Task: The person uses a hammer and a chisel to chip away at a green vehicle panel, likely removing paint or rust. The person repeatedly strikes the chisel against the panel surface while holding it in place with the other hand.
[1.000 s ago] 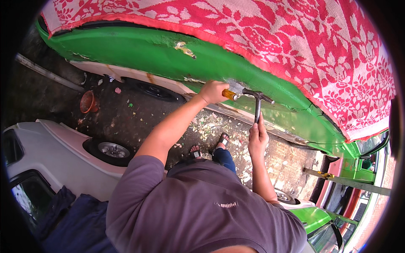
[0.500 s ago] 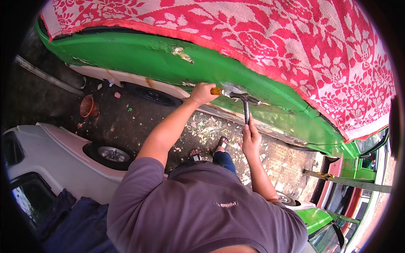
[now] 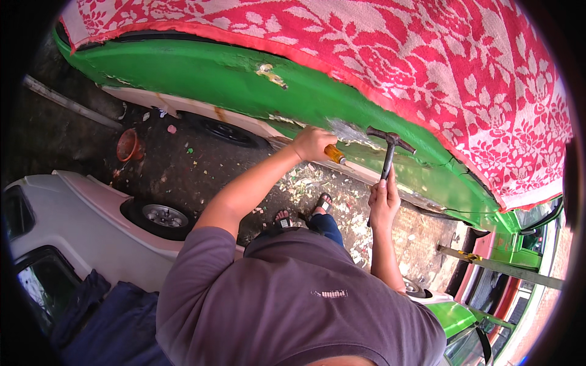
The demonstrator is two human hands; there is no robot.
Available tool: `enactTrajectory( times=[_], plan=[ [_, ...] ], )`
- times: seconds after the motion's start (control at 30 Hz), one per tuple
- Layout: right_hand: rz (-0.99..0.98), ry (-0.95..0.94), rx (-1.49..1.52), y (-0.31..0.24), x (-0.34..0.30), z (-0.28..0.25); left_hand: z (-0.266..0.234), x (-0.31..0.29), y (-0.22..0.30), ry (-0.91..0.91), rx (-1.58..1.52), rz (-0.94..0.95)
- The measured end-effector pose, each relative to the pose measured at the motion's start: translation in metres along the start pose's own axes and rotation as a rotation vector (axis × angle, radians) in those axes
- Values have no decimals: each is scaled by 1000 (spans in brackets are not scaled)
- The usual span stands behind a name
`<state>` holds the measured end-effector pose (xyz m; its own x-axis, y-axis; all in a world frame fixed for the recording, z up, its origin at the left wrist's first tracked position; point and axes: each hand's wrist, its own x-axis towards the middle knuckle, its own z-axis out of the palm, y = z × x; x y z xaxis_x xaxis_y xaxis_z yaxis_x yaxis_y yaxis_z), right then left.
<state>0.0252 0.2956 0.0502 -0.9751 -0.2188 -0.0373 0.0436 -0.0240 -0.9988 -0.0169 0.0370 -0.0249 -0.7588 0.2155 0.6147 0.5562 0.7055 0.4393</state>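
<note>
My left hand (image 3: 313, 144) is closed around a hand tool with an amber handle (image 3: 334, 153). A metal cap shows at the handle's end; the tool's other end is hidden by my hand and the panel. Closed on the handle of a dark metal hammer (image 3: 388, 160), my right hand (image 3: 384, 203) holds it with the head up, apart from the amber handle. Both hands are at the lower side of a green car body panel (image 3: 201, 76). Between them and beyond lies a bare greyish patch (image 3: 351, 130) with chipped paint.
A red and pink floral cloth (image 3: 390, 55) covers the car's upper part. Paint flakes (image 3: 305, 186) litter the ground by my feet. A reddish bucket (image 3: 128, 146) stands at left. Behind me is a pale car (image 3: 97, 213); a metal pole (image 3: 506, 265) is at right.
The hammer has moved right and away from the amber handle. My left hand has shifted right, and its tool has turned so that the handle's end points down toward me.
</note>
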Motion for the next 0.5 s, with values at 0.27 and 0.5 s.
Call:
enactTrajectory(
  times=[0.27, 0.5],
  plan=[
    [52, 27, -26, 5, -9, -12, 1, -1, -2, 21, -28, -61],
    [60, 9, 0, 1, -11, -12, -2, 15, 21, 227, -96, -55]
  ],
)
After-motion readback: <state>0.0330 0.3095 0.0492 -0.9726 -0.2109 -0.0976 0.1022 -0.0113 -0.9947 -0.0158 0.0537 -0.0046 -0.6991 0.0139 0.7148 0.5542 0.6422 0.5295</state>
